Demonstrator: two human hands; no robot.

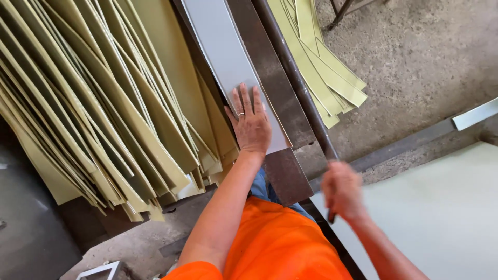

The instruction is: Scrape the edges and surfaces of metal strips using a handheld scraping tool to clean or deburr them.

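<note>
My left hand lies flat, fingers spread, on a long pale grey metal strip that rests on the dark steel bed of a cutting machine. A ring shows on one finger. My right hand, blurred, is closed around the lower end of a long dark metal lever bar that runs up along the machine's right side.
A big fanned pile of yellow-green cut strips lies left of the machine. More such strips lie on the concrete floor at upper right. A large pale sheet fills the lower right. My orange shirt is below.
</note>
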